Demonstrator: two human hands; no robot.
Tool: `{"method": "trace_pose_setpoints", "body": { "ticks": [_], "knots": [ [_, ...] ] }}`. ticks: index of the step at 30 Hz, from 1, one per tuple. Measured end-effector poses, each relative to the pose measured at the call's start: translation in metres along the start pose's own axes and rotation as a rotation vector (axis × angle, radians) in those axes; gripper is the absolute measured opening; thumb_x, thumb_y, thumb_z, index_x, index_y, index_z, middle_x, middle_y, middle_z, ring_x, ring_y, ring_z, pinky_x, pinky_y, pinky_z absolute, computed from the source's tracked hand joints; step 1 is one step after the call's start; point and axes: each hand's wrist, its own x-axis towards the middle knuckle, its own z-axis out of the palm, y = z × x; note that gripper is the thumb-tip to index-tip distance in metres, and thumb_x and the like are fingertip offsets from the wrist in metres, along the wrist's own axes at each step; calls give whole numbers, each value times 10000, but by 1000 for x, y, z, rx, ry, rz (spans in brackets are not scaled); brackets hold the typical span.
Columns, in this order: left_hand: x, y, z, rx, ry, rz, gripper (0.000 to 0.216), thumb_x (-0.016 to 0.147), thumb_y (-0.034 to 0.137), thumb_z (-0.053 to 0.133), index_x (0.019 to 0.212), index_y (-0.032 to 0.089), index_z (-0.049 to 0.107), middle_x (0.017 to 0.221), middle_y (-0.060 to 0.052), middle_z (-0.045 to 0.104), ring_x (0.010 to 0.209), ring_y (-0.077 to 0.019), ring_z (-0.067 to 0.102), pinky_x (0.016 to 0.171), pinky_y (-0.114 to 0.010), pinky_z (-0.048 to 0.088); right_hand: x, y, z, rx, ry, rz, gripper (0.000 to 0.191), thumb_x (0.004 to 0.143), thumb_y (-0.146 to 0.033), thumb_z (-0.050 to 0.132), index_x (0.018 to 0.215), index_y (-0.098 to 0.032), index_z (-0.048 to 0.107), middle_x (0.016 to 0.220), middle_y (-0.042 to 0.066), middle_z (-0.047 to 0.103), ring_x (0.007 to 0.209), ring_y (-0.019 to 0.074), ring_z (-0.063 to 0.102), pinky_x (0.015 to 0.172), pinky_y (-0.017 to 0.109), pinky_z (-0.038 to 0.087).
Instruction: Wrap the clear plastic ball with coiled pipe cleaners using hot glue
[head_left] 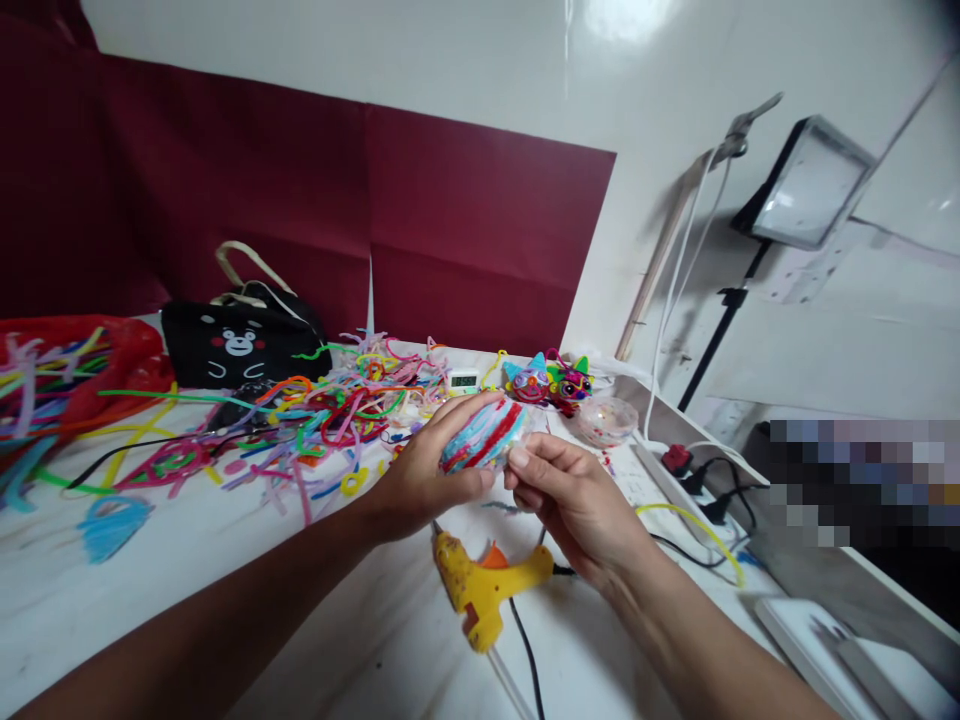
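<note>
A rounded, striped pipe-cleaner form point(484, 432), banded in light blue, red and white, is held at the centre of the frame, above the table point(300, 610). Its left side is grasped by the left hand point(427, 470), with the fingers curled over the top and the thumb laid along the lower edge. Its right end is pinched by the thumb and forefinger of the right hand point(570, 490); whether a loose strand is also caught between these fingertips cannot be told.

A yellow glue gun point(484, 590) is seen just below the hands, lower centre, with a clear glue stick point(510, 683) protruding from it toward the bottom edge. A tangle of multicoloured pipe cleaners point(375, 390) is spread across the middle left, and a blue fuzzy piece point(112, 525) is set apart at the far left. Behind the tangle, a black tote bag point(240, 350) printed with a bear's face is placed beside a red bag point(142, 355). A small digital timer point(463, 382), a blue-eared figure point(529, 380) and a clear bowl point(606, 422) are lined up behind the hands. A power strip point(694, 495) with plugs inserted is located at the right.
</note>
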Motion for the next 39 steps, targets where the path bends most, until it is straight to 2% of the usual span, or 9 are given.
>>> {"method": "trace_pose_setpoints", "body": {
  "ticks": [3, 8, 14, 20, 27, 35, 39],
  "knots": [
    [-1, 2, 1, -18, 23, -20, 732, 743, 394, 660, 1424, 218, 460, 1507, -85, 442, 1411, -351, 355, 1176, -475, 275, 1, 2, 1, 16, 8, 6, 273, 686, -360, 844, 659, -152, 669, 604, -16, 626, 486, 59, 369, 524, 250, 231],
    [-3, 4, 5, -85, 32, -70, 718, 737, 392, 636, 1415, 224, 470, 1458, -82, 493, 1337, -358, 446, 1126, -497, 349, 0, 6, 2, 30, 8, 0, 263, 698, -354, 835, 660, -153, 669, 614, -12, 622, 492, 63, 368, 531, 255, 229],
    [-4, 7, 10, -250, 2, -211, 747, 709, 351, 647, 1421, 235, 456, 1358, -76, 578, 1244, -341, 520, 972, -415, 485, -1, 9, 1, 62, 23, -1, 271, 675, -352, 850, 650, -153, 668, 612, -14, 621, 483, 60, 362, 529, 253, 227],
    [-7, 7, 13, -435, -29, -340, 778, 712, 357, 676, 1440, 243, 427, 1234, -82, 639, 1130, -321, 590, 864, -394, 513, 0, 11, 2, 64, 33, 15, 288, 658, -368, 854, 651, -144, 672, 609, -10, 627, 485, 60, 367, 530, 250, 224],
    [-10, 3, 16, -474, -6, -370, 761, 717, 375, 691, 1426, 249, 444, 1108, -72, 679, 1070, -312, 620, 796, -368, 534, 0, 13, 3, 31, 52, 32, 309, 633, -391, 851, 630, -154, 653, 600, -3, 632, 488, 74, 362, 537, 261, 237],
    [-14, -3, 14, -370, 26, -305, 702, 713, 366, 684, 1377, 237, 499, 1198, -71, 653, 1151, -343, 570, 936, -421, 487, 0, 21, 2, -4, 46, 28, 303, 666, -407, 826, 627, -164, 650, 618, -6, 619, 495, 79, 348, 546, 268, 237],
    [-16, -9, 18, -462, 72, -310, 784, 696, 343, 697, 1413, 235, 397, 1316, -102, 571, 1085, -308, 604, 844, -383, 518, 0, 24, 2, -20, 61, 20, 296, 676, -401, 821, 629, -159, 656, 611, -11, 598, 501, 76, 345, 546, 265, 231]
  ]
}}
